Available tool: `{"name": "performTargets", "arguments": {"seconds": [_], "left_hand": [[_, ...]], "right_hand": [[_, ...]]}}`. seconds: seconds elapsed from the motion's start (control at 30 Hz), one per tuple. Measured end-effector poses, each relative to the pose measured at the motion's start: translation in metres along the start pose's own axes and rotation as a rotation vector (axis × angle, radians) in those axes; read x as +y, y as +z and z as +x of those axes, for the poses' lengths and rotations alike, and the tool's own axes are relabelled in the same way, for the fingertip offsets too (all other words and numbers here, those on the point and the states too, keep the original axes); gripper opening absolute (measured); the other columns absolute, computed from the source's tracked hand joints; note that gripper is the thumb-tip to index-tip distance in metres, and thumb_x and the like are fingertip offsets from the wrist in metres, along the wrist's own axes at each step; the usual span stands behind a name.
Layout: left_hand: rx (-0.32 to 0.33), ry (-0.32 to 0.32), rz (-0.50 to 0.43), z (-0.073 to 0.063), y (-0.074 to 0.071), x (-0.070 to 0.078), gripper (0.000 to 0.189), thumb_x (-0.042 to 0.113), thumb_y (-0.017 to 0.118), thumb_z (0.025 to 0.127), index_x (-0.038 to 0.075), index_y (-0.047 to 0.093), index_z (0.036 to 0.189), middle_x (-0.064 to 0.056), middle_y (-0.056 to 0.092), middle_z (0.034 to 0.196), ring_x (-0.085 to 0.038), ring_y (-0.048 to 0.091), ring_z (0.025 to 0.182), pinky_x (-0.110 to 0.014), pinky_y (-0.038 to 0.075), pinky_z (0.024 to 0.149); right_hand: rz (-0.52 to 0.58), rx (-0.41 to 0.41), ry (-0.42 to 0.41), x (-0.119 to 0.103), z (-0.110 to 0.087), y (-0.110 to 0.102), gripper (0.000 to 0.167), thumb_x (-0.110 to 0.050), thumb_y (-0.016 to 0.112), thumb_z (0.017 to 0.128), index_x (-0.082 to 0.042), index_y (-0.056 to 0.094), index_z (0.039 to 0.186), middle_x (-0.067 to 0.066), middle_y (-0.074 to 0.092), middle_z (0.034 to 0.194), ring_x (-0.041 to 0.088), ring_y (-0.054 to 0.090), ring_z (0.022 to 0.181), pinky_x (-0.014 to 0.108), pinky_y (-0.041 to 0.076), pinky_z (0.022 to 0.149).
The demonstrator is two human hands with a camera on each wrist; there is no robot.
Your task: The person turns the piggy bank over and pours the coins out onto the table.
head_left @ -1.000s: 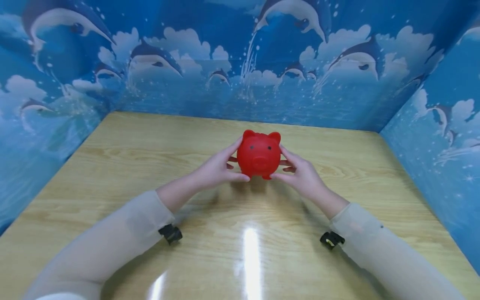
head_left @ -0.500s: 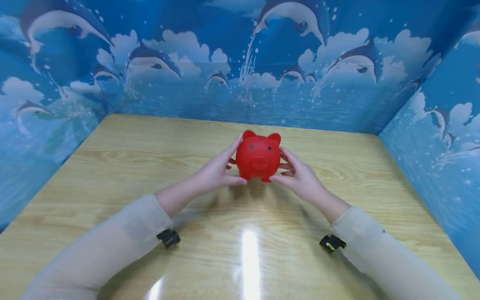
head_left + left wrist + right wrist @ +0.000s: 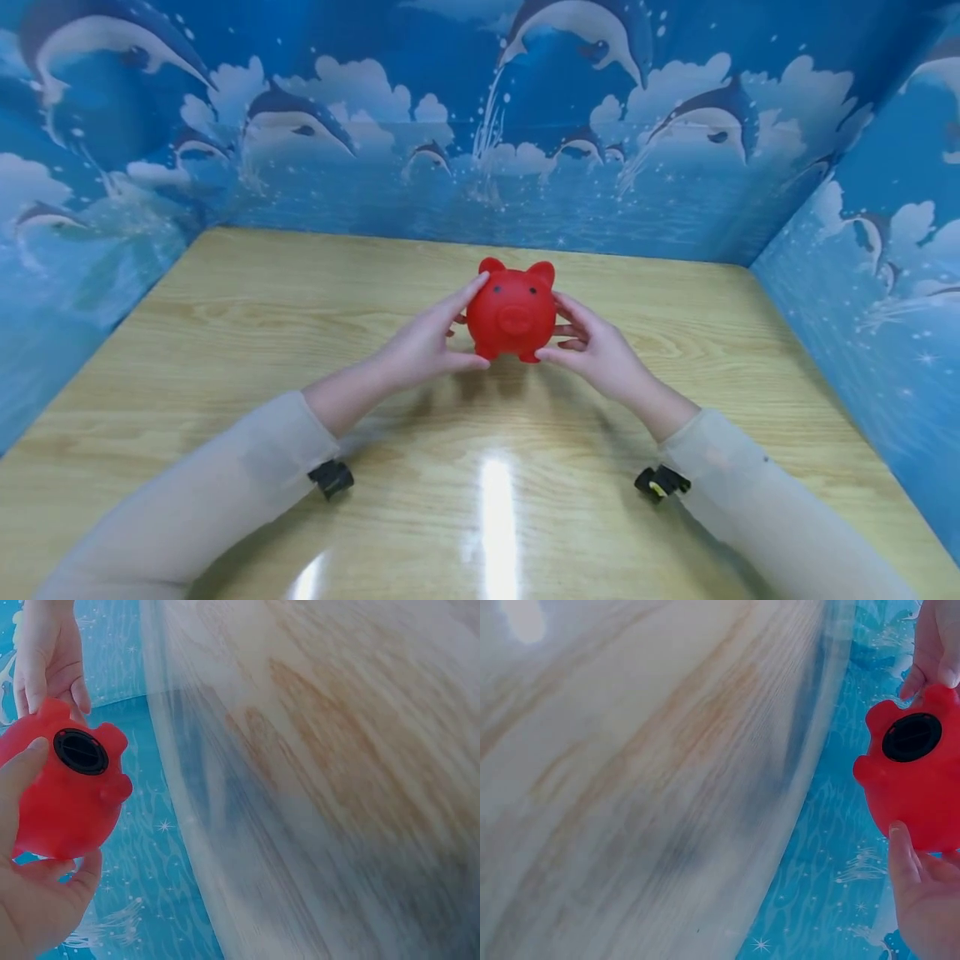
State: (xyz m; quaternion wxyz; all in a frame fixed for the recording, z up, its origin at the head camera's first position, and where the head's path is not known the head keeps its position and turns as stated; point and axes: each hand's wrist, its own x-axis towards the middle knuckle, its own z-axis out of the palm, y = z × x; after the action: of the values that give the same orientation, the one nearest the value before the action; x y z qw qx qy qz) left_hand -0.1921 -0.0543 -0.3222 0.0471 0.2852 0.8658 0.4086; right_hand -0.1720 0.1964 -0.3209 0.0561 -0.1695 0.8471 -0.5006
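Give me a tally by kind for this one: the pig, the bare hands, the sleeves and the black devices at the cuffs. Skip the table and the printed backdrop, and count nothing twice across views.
Pig: 1
Hands: 2
Sleeves: 2
Black devices: 2
Total: 7

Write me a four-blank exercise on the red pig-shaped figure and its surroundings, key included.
The bare left hand and the bare right hand grip ____ sides of the round, red, pig-shaped figure.
The figure is held ____ the glossy wood-grain table, not resting on it.
The round black cap on the figure's underside shows only in the two ____ views.
Leaping ____ decorate the blue printed backdrop.

Missing words: opposite; above; wrist; dolphins.
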Motion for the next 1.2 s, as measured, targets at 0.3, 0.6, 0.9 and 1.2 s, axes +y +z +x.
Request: {"name": "performTargets", "arguments": {"seconds": [0.3,0.6,0.9,1.2], "left_hand": [[-0.001,-0.032,-0.129,-0.0004,-0.0007,0.0017,0.098,0.020,0.080,0.074,0.033,0.018,0.149,-0.001,0.031,0.147,-0.026,0.048,0.120,-0.041,0.049,0.087],[0.012,-0.036,-0.244,-0.0029,-0.0018,0.0006,0.094,0.021,0.077,0.077,0.032,0.018,0.149,0.000,0.029,0.149,-0.027,0.045,0.123,-0.043,0.047,0.090],[0.023,-0.045,-0.355,-0.0049,-0.0020,0.0028,0.083,0.023,0.074,0.080,0.033,0.025,0.147,0.003,0.035,0.146,-0.022,0.044,0.125,-0.035,0.049,0.088],[0.051,-0.084,-0.370,-0.0067,0.0006,0.0039,0.079,0.025,0.073,0.081,0.032,0.029,0.146,0.002,0.039,0.143,-0.024,0.046,0.123,-0.032,0.049,0.087]], "right_hand": [[-0.185,-0.025,-0.128,-0.0003,-0.0034,0.0024,0.101,-0.014,0.078,0.076,-0.024,0.011,0.151,0.009,0.041,0.142,0.028,0.046,0.122,0.047,0.046,0.090],[-0.297,0.031,-0.195,-0.0034,-0.0042,0.0057,0.099,-0.008,0.074,0.079,-0.025,0.008,0.151,0.010,0.039,0.143,0.028,0.053,0.112,0.043,0.049,0.086],[-0.289,0.011,-0.199,-0.0035,-0.0076,0.0059,0.090,-0.014,0.069,0.084,-0.024,0.010,0.151,0.011,0.038,0.144,0.027,0.045,0.122,0.046,0.047,0.089],[-0.261,-0.003,-0.146,-0.0024,-0.0075,0.0074,0.087,-0.022,0.067,0.087,-0.027,0.009,0.151,0.010,0.037,0.145,0.029,0.051,0.116,0.045,0.047,0.089]]}}
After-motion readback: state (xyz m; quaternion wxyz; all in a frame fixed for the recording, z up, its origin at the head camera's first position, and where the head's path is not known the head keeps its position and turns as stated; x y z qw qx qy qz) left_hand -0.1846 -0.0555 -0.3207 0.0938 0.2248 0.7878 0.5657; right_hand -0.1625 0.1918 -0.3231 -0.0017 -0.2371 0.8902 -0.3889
